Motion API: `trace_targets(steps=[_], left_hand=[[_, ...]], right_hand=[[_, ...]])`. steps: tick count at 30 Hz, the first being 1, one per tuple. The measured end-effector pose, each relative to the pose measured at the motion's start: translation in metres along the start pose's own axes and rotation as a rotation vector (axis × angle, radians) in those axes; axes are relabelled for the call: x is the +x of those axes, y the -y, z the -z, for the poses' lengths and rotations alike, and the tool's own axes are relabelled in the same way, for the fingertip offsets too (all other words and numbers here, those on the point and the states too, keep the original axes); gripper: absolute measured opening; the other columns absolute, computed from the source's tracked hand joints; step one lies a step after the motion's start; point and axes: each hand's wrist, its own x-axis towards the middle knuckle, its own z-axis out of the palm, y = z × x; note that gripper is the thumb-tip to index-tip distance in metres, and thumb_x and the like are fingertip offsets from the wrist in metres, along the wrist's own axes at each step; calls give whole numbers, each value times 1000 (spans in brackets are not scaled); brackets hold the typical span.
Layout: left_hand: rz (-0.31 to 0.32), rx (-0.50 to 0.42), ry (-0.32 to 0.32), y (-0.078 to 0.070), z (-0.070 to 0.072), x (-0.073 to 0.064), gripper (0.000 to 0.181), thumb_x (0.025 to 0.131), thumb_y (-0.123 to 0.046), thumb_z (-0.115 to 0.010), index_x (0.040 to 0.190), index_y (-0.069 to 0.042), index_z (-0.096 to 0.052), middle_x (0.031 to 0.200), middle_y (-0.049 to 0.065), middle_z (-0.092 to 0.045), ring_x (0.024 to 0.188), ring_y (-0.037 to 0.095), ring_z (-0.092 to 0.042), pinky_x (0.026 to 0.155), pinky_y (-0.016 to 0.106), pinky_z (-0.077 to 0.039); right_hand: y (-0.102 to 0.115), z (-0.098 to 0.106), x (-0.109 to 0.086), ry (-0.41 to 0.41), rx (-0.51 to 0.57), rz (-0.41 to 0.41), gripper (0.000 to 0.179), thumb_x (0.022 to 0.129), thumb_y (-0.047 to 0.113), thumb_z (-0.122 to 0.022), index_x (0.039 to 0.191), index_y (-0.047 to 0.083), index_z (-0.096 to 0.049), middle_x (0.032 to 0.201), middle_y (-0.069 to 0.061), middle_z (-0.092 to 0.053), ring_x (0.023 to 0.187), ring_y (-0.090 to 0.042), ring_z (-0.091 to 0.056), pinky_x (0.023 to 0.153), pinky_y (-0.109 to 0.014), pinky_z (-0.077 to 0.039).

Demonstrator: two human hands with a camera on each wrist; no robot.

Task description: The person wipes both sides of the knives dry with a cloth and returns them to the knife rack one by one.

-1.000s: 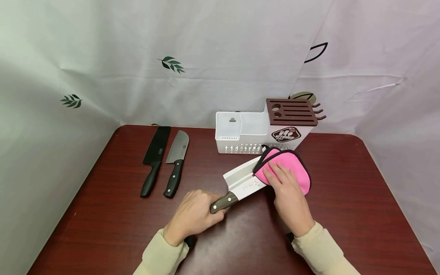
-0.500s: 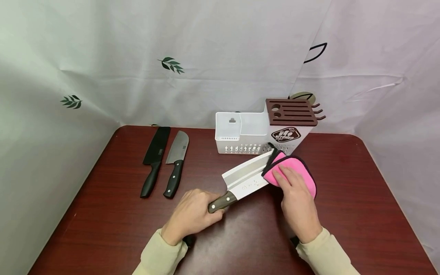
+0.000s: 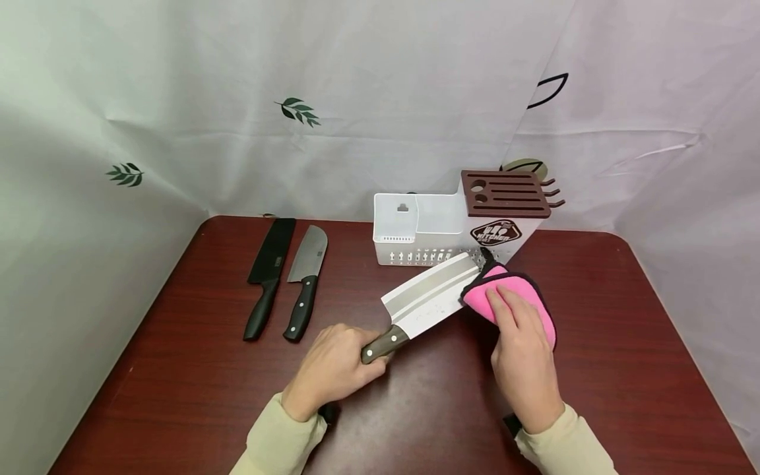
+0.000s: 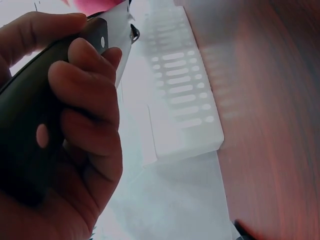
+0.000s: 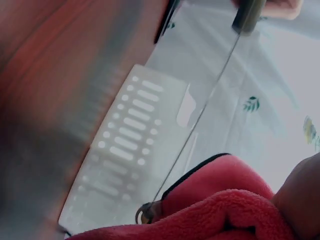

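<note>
My left hand [image 3: 332,369] grips the brown riveted handle [image 3: 384,344] of a broad cleaver [image 3: 436,290]. The blade points up and to the right. In the left wrist view, curled fingers [image 4: 92,120] wrap the dark handle. With my right hand [image 3: 525,359] I hold a pink cloth [image 3: 477,302] with black trim at the blade's far end. From the right wrist, the blade shows edge-on as a thin line, and the folded pink cloth [image 5: 215,215] meets its end near a small metal ring [image 5: 145,212]. The cloth hides the blade's far lower corner.
Behind the blade stands a white knife holder [image 3: 418,247] with a brown slotted top [image 3: 510,194] and side hooks. A black cleaver [image 3: 273,254] and a smaller black-handled kitchen knife [image 3: 309,257] lie at the left of the dark red table [image 3: 196,369]. A white curtain hangs behind.
My right hand and the cloth have moved right and towards me along the blade, uncovering more of it. The left hand stays on the handle, almost still.
</note>
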Motion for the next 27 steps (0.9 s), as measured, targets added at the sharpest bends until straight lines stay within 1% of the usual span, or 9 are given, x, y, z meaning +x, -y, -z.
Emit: trace_targets(steps=[1, 5, 8, 12, 15, 20, 23, 27], left_hand=[[3, 3, 0, 0, -1, 0, 30, 74, -27, -74, 61, -29, -47, 51, -19, -28, 48, 4, -36, 45, 25, -32], [19, 6, 10, 0, -2, 1, 31, 75, -26, -73, 60, -29, -46, 51, -19, -27, 47, 3, -35, 44, 25, -32], [25, 2, 20, -1, -3, 2, 30, 75, -26, -73, 61, -29, -46, 51, -19, -27, 46, 2, -34, 44, 25, -31], [13, -4, 35, -2, -5, 3, 30, 74, -25, -73, 62, -29, -46, 52, -19, -28, 47, 3, -33, 43, 25, -30], [0, -3, 37, -3, -6, 4, 31, 74, -25, -73, 61, -30, -45, 53, -19, -28, 48, 3, -32, 43, 25, -29], [-14, -4, 24, -5, -7, 5, 32, 73, -25, -73, 60, -29, -44, 52, -19, -29, 47, 4, -32, 43, 25, -28], [-18, 1, 21, -5, -7, 6, 32, 73, -25, -73, 60, -28, -44, 52, -18, -31, 46, 4, -32, 42, 25, -27], [-15, 19, 14, -6, -8, 6, 33, 72, -25, -74, 58, -27, -44, 50, -17, -33, 45, 4, -32, 42, 24, -27]], right_hand=[[3, 0, 0, -17, 6, 5, 53, 78, -24, -48, 126, -7, -63, 126, -24, -61, 113, -44, -56, 105, -46, -39], [13, 1, 3, -78, 26, 23, 47, 83, -21, -45, 124, -7, -64, 123, -23, -63, 111, -43, -58, 108, -38, -37], [21, 1, 5, -128, 52, 57, 48, 83, -20, -42, 122, -7, -65, 121, -23, -64, 109, -44, -59, 109, -35, -37], [31, 0, 7, -162, 108, 96, 51, 80, -18, -37, 121, -8, -66, 121, -24, -64, 110, -44, -59, 110, -41, -38], [38, -2, 8, -168, 146, 140, 50, 82, -15, -36, 121, -7, -66, 121, -24, -65, 109, -43, -61, 110, -48, -38], [46, -11, 8, -122, 188, 257, 40, 95, -8, -37, 120, -6, -68, 118, -22, -66, 108, -38, -63, 109, -50, -39], [48, -17, 6, -65, 209, 321, 37, 101, -4, -36, 121, -5, -67, 119, -20, -66, 109, -36, -63, 109, -50, -40], [48, -24, 2, 16, 217, 374, 36, 106, 0, -34, 124, -4, -65, 124, -20, -64, 114, -37, -63, 105, -55, -42]])
